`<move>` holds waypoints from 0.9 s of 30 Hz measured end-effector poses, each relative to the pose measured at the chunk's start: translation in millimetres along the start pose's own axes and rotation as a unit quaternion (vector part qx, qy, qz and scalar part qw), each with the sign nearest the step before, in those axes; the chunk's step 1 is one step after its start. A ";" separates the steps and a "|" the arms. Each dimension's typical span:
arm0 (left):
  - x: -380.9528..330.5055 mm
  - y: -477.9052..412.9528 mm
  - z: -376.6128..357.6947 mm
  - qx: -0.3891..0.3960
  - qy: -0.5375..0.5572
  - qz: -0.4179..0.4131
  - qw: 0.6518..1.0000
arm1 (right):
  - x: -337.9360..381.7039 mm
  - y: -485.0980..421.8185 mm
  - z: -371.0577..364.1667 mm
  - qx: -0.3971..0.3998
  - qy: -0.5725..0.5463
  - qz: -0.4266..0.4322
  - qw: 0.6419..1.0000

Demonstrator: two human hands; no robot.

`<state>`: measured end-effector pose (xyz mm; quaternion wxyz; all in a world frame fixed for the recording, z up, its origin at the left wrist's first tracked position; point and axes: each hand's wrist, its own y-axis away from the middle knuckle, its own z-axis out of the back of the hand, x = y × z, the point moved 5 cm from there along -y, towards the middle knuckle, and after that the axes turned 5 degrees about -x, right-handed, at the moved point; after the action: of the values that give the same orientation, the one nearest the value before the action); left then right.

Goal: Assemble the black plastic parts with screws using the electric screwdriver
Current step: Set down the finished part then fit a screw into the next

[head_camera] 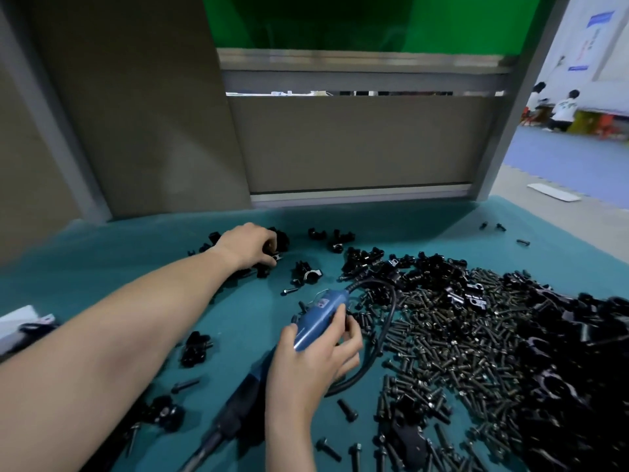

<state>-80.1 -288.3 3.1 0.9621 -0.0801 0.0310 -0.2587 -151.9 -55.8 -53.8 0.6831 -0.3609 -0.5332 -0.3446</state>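
My right hand (315, 361) is wrapped around the blue electric screwdriver (316, 318), which lies slanted over the teal mat with its tip toward the lower left and its black cable (384, 321) looping off to the right. My left hand (250, 245) reaches far forward and closes its fingers on a black plastic part (277, 248) in a small cluster at the back of the mat. A broad heap of dark screws (442, 342) spreads to the right, with a pile of black plastic parts (578, 352) beyond it.
Loose black parts (194, 347) and single screws (347, 408) are scattered across the teal mat (238, 318). A grey partition wall (357, 144) stands behind the table. A white object (20, 321) lies at the left edge. People are far off at the upper right.
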 end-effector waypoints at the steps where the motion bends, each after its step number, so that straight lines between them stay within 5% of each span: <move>1: 1.6 4.7 4.4 -0.013 0.008 -0.002 1.000 | 0.9 0.8 1.4 -0.008 -0.016 0.000 1.000; 7: -20.8 56.8 63.7 -0.168 0.211 0.008 0.963 | 31.4 -1.6 37.5 -0.129 -0.159 0.101 0.974; 10: -59.9 109.1 80.2 -0.153 0.443 0.033 0.883 | 56.2 -12.7 47.1 -0.001 -0.308 0.051 0.950; 13: -95.2 169.1 83.5 -0.139 0.568 0.044 0.810 | 78.3 -9.0 51.4 0.191 -0.273 0.054 0.941; 16: -113.6 219.9 82.9 -0.083 0.641 0.054 0.761 | 74.2 -1.2 74.3 0.242 -0.212 0.085 0.943; 20: -125.5 268.9 52.2 -0.001 0.775 0.163 0.610 | 38.4 12.6 102.9 0.285 -0.296 -0.060 0.910; 27: -139.7 307.6 13.5 0.017 0.804 0.164 0.571 | 20.9 25.2 123.8 0.310 -0.223 -0.062 0.922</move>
<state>-47.9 46.3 -33.4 0.5686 0.1837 0.7999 -0.0549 -185.6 61.5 -15.4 0.6017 -0.1646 -0.7732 -0.1141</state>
